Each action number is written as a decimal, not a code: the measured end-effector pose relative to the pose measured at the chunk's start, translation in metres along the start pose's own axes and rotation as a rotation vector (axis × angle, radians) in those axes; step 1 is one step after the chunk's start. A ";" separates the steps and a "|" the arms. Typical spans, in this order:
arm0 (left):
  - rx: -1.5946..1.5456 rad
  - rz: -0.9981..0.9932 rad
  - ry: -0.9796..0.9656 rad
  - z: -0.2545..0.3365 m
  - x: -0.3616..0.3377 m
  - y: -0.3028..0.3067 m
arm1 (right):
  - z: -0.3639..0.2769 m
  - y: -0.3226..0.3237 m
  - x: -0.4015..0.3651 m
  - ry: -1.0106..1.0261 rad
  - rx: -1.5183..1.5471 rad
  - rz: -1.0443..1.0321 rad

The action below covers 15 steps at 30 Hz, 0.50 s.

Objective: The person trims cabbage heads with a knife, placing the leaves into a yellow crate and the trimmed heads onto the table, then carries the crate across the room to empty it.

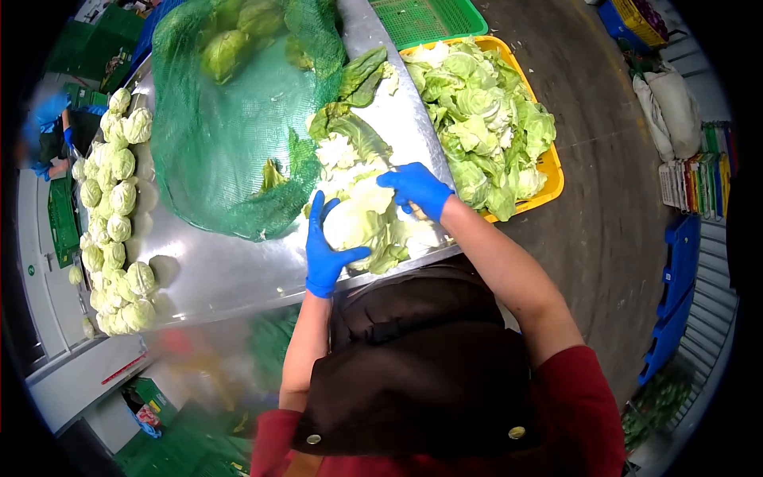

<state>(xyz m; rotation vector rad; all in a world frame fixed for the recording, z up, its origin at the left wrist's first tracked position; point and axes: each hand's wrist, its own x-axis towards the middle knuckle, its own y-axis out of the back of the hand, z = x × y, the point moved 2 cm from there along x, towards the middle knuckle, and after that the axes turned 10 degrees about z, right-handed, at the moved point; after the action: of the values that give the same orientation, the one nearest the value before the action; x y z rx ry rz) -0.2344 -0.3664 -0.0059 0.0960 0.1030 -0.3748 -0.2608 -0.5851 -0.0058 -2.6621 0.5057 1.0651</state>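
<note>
A pale green cabbage [354, 224] rests near the front edge of the metal table [207, 274]. My left hand [326, 256], in a blue glove, cups its left side, thumb and fingers spread around it. At the cabbage's upper right is my right hand [419, 191], also gloved in blue, with its fingers curled closed. A small light-coloured bit shows beneath those fingers, but what they hold is mostly hidden. Loose cabbage leaves [350, 139] and pale scraps lie just beyond my hands. A green mesh sack [238, 151] with whole cabbages [225, 56] inside spreads across the table at left.
Trimmed cabbages [122, 199] are piled along the table's left edge. To the right stands a yellow crate [554, 171] heaped with leaves [485, 119], with a green crate [429, 20] behind it. A person in blue gloves [68, 137] is at far left. Blue crates [671, 270] stand at far right.
</note>
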 end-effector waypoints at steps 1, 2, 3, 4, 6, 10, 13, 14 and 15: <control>-0.131 0.001 0.054 -0.001 0.001 0.005 | 0.007 0.005 0.003 -0.052 0.148 -0.033; -0.263 0.004 0.108 0.000 0.000 0.008 | 0.009 0.013 -0.001 -0.126 0.223 -0.031; -0.440 -0.016 0.160 0.012 -0.004 0.005 | 0.007 0.021 -0.007 -0.199 0.296 -0.031; -0.586 0.025 0.237 0.004 -0.007 0.009 | 0.004 0.022 -0.012 -0.270 0.364 -0.035; -0.877 0.114 0.379 -0.021 -0.011 0.020 | 0.009 0.024 -0.013 -0.155 0.539 0.075; -0.936 0.256 0.342 -0.018 -0.001 0.023 | -0.016 0.062 -0.017 0.018 0.623 0.059; -1.058 0.352 0.400 -0.008 0.003 0.022 | -0.051 0.082 -0.013 0.250 0.169 0.387; -1.049 0.375 0.405 -0.004 0.004 0.020 | -0.057 0.076 -0.014 0.400 -0.107 0.491; -0.958 0.328 0.336 0.003 0.006 0.020 | -0.053 0.061 -0.013 0.763 -0.163 0.407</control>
<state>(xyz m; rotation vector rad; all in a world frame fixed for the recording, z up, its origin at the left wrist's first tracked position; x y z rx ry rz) -0.2217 -0.3503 -0.0024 -0.7666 0.5787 0.0500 -0.2610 -0.6551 0.0356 -3.1345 1.1735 0.0999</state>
